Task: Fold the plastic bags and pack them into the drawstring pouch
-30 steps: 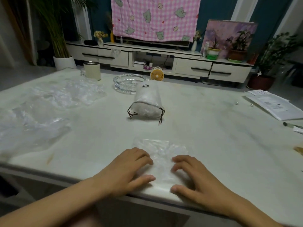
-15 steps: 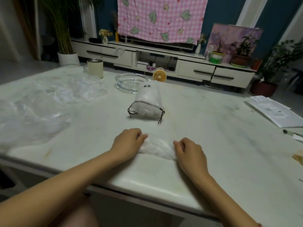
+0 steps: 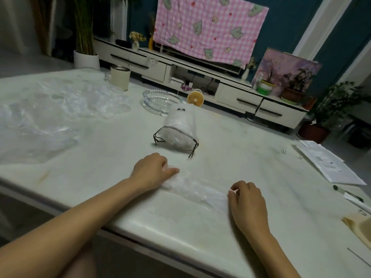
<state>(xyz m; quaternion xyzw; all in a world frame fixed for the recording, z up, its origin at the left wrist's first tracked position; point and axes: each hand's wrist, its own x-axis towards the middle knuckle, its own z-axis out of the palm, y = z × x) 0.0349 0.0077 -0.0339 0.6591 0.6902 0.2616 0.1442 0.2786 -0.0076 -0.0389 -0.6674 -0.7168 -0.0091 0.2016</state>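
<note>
A clear plastic bag [image 3: 197,189], folded into a long narrow strip, lies on the white table [image 3: 241,169] between my hands. My left hand [image 3: 151,170] holds its left end with curled fingers and the thumb on the plastic. My right hand [image 3: 248,199] pinches its right end between thumb and fingertips. Just beyond the strip, the white drawstring pouch [image 3: 180,130] lies on its side, stuffed full, with its dark cords loose at the mouth. A heap of loose clear plastic bags [image 3: 50,109] spreads over the table's left side.
A glass ashtray [image 3: 160,100] and a cream cup [image 3: 120,77] stand behind the pouch. Papers [image 3: 325,163] and a pen [image 3: 347,194] lie at the right edge. A small yellow fan [image 3: 195,98] shows past the table's far edge, before a low cabinet [image 3: 200,83].
My hands went from pressing the bag flat near the front edge to gripping its ends, then drew apart, so the folded strip is now stretched longer. The camera shifted left.
</note>
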